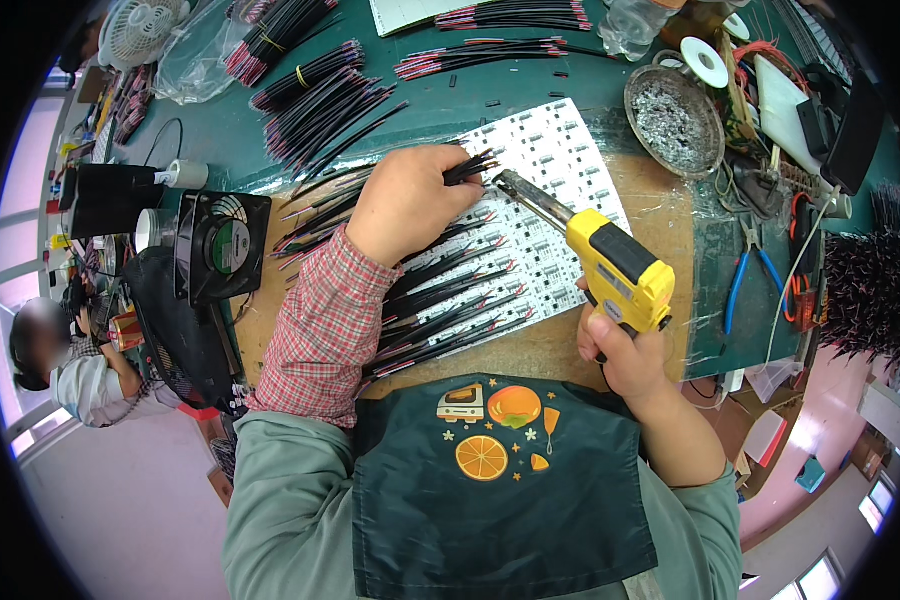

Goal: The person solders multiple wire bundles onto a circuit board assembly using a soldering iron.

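Note:
My left hand [410,195] is closed around a small bunch of black wires [473,167], their ends sticking out to the right of the fingers. In my right hand [622,350] is a yellow soldering gun [620,262], gripped by its handle. Its metal tip points up and left and is close to the wire ends; whether they touch I cannot tell. Beneath both hands lies a white sheet [560,170] printed with rows of small dark marks. Groups of black wires with reddish ends [450,300] lie side by side across the sheet's left part and the brown board [660,220].
Further wire bundles [320,110] lie at the back left. A small black fan [225,245] stands left of the board. At the right are a round dish of silvery scraps [673,120], a white spool [705,62] and blue-handled pliers [750,270]. Another person [95,375] sits at far left.

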Available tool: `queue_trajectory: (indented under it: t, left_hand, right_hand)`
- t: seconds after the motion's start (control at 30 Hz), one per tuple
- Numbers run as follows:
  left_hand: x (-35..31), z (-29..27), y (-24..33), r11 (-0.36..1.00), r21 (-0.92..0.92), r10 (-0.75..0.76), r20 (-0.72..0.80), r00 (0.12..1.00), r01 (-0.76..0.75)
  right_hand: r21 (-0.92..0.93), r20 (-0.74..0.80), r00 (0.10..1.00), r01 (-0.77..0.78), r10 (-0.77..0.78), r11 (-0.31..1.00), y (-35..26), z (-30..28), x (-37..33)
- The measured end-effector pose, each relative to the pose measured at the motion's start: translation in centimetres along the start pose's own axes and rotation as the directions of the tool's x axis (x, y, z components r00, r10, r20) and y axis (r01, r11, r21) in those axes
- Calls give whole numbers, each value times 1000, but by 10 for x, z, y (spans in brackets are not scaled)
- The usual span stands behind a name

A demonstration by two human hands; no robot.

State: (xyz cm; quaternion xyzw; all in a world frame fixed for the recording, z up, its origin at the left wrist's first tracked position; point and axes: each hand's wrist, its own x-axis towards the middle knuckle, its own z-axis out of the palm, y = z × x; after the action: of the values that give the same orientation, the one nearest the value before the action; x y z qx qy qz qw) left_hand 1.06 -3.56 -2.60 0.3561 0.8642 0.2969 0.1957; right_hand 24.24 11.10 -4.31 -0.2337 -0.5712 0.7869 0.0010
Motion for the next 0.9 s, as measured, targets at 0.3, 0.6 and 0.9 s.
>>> queue_trajectory:
  t: [0.3, 0.6, 0.9]
  left_hand:
    - [-1, 1, 2, 1000, 17, -1, -8, 1000, 1]
    - [-1, 1, 4, 1000, 30, -7, -5, 1000, 7]
    - [-8, -8, 2, 996, -13, 88, -68, 994, -89]
  right_hand:
    - [-33, -23, 1000, -3, 2, 999, 2, 1, -2]
    - [39, -32, 999, 34, -32, 999, 3, 0, -1]
    - [84, -39, 998, 42, -39, 996, 2, -1, -3]
